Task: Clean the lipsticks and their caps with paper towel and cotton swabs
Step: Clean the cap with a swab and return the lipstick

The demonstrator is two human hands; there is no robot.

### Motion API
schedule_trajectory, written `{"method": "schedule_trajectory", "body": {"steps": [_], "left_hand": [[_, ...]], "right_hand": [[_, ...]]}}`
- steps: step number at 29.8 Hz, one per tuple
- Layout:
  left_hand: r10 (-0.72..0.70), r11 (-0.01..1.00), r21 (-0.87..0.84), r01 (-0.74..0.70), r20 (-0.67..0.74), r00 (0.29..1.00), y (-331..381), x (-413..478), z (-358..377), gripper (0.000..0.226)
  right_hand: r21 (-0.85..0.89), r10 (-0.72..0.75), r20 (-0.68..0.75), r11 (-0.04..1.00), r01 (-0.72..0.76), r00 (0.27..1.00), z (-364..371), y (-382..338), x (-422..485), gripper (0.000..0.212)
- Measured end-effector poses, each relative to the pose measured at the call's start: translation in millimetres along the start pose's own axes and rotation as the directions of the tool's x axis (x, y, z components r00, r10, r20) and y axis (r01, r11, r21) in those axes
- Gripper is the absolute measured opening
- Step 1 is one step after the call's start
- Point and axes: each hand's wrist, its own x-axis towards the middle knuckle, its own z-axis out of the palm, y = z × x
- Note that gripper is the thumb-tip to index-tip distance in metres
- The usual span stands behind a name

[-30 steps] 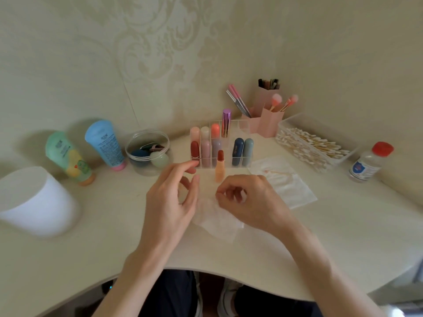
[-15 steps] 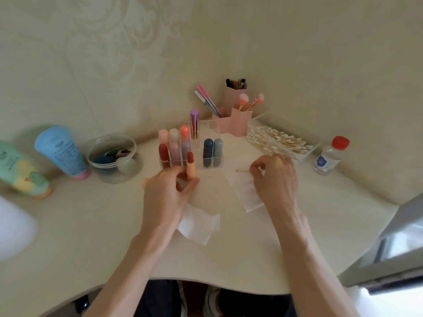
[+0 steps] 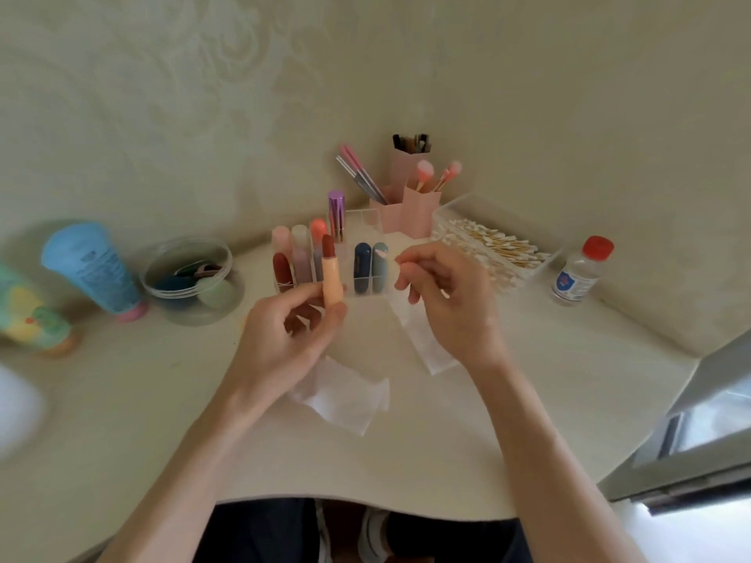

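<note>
The pale table [image 3: 528, 400] fills a corner between two patterned walls, and the person's forearms reach over its curved near edge. The left hand [image 3: 284, 335] is curled around an uncapped lipstick [image 3: 331, 274], gripping the peach case low down between thumb and fingers. The lipstick stands upright with its dark red bullet on top, raised in front of the organiser. The right hand [image 3: 443, 294] is held up beside it, a little apart. Its thumb and forefinger pinch what looks like a cotton swab [image 3: 397, 260], of which only a pale tip shows, and its other fingers are loosely bent. On the right, near the wall, a clear box [image 3: 447, 213] holds a heap of swabs. At the left stand a blue tube [image 3: 91, 270] and a green and yellow tube [image 3: 28, 314], both cap-down, with a round clear tub [image 3: 191, 278] of sponges beside them. Behind the hands a clear organiser [image 3: 367, 292] holds capped lipsticks upright in its compartments, and pink brush holders [image 3: 414, 209] stand in the corner behind it. One paper towel [image 3: 345, 400] lies flat on the table below the left hand. A second piece [image 3: 426, 347] lies under the right wrist. A small bottle [image 3: 579, 274] with a red cap stands at the far right.
</note>
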Motion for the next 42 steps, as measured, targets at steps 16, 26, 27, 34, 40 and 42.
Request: {"method": "schedule_trajectory", "body": {"steps": [16,26,27,34,40,42], "left_hand": [[0.041,0.979,-0.203,-0.005,0.175,0.984,-4.1,-18.2,-15.8,0.013],[0.048,0.979,-0.201,-0.032,0.078,0.996,-5.7,-18.4,-16.6,0.028],[0.027,0.976,-0.219,-0.015,0.052,0.998,-4.5,-18.7,-16.4,0.032],[0.005,0.968,-0.251,0.004,0.037,0.999,-6.7,-20.3,-17.3,0.026],[0.052,0.973,-0.227,-0.036,0.066,0.996,-7.0,-21.8,-17.3,0.028],[0.074,0.972,-0.227,-0.053,0.084,0.994,-6.1,-21.7,-17.3,0.030]], "right_hand": [[0.127,-0.079,0.265,0.991,0.047,0.961,27.4,-21.7,-18.8,0.010],[0.148,-0.060,0.282,0.989,0.019,0.958,33.1,-21.5,-21.2,0.015],[0.148,-0.062,0.280,0.989,0.021,0.958,33.0,-21.0,-20.8,0.014],[0.143,-0.060,0.295,0.990,0.018,0.954,33.9,-17.4,-20.8,0.014],[0.132,-0.083,0.260,0.990,0.049,0.962,36.8,-17.4,-23.0,0.011],[0.120,-0.100,0.244,0.990,0.072,0.965,38.6,-16.8,-24.2,0.011]]}}
